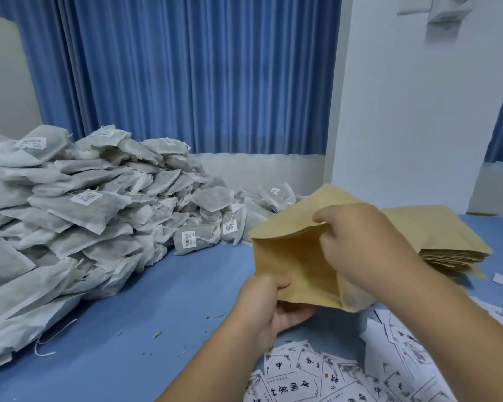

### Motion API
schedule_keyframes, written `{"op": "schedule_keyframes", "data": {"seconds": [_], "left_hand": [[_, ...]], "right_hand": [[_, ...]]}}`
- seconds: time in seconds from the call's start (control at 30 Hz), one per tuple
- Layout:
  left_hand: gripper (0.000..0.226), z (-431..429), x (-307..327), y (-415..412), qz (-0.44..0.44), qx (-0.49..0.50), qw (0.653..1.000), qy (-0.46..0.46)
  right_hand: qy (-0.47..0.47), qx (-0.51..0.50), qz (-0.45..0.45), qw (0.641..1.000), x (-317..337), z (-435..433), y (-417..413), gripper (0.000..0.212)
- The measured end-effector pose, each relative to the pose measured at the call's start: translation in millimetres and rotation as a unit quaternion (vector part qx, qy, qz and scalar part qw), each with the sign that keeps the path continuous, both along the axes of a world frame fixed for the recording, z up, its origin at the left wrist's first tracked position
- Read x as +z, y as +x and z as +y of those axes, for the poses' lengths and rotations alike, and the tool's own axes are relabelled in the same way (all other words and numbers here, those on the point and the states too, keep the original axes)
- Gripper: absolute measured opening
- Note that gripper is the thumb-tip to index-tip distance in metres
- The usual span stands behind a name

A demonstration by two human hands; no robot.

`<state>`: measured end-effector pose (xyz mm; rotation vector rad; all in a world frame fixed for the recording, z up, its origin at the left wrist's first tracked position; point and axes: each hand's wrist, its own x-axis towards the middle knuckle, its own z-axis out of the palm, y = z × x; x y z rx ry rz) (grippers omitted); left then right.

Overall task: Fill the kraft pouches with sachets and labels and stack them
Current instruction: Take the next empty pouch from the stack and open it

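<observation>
Hands hold one kraft pouch up off the blue table, its mouth turned toward us. Our left hand pinches the near lip of the mouth, thumb on top and fingers curled under. Our right hand grips the far lip, thumb outside and fingers tucked into the opening. Between them the mouth gapes and we see the plain inner wall, with nothing inside as far as we can tell.

To do this step well, we judge that the two lips want pulling apart evenly, so the side folds spread and the bottom opens out, not just the rim. We should pull gently, since kraft paper can crease or tear at a seam if one corner takes all the strain. Once the mouth stands wide, one hand can likely hold it alone and free the other to reach.

Sachets lie heaped on the table to the left, many with barcode tags, and the nearest loose ones sit just beyond the pouch's far corner. Printed labels are scattered below our wrists, close to us. The stack of flat kraft pouches sits to the right, behind the right hand
</observation>
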<state>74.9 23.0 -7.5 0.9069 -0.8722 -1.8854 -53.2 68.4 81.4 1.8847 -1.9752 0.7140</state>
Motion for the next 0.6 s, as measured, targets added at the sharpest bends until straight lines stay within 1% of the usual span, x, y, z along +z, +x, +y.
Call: {"op": "schedule_keyframes", "data": {"seconds": [0.1,0.17,0.2,0.27,0.3,0.33,0.37,0.47,0.53,0.6], "left_hand": [[0.022,3,2,-2,0.039,-0.025,0.998,0.041],[0.026,5,1,-6,0.038,-0.018,0.998,0.036],[0.029,5,0,-8,0.021,0.0,1.0,0.018],[0.037,3,0,-9,-0.062,0.054,0.995,-0.051],[0.038,3,1,-10,-0.09,0.074,0.99,-0.083],[0.037,3,3,-9,-0.103,0.089,0.986,-0.101],[0.031,4,6,-8,-0.098,0.097,0.984,-0.11],[0.002,9,12,-4,-0.123,0.144,0.974,-0.123],[0.022,3,11,0,-0.162,0.167,0.961,-0.151],[0.027,-2,10,6,-0.187,0.187,0.952,-0.152]], "right_hand": [[-0.023,0.004,-0.026,0.999,7,4,-8,0.028],[-0.011,0.016,-0.023,1.0,7,5,-7,0.028],[0.003,0.028,-0.011,1.0,5,5,-4,0.028],[0.04,0.051,0.019,0.998,1,5,2,0.023],[0.059,0.059,0.032,0.996,-1,5,6,0.017],[0.074,0.069,0.048,0.994,-3,6,11,0.012],[0.087,0.081,0.067,0.991,-5,7,16,0.01],[0.106,0.111,0.124,0.98,-10,10,37,0.018],[0.111,0.127,0.154,0.974,-15,11,50,0.029],[0.106,0.135,0.164,0.971,-18,12,58,0.035]]}}
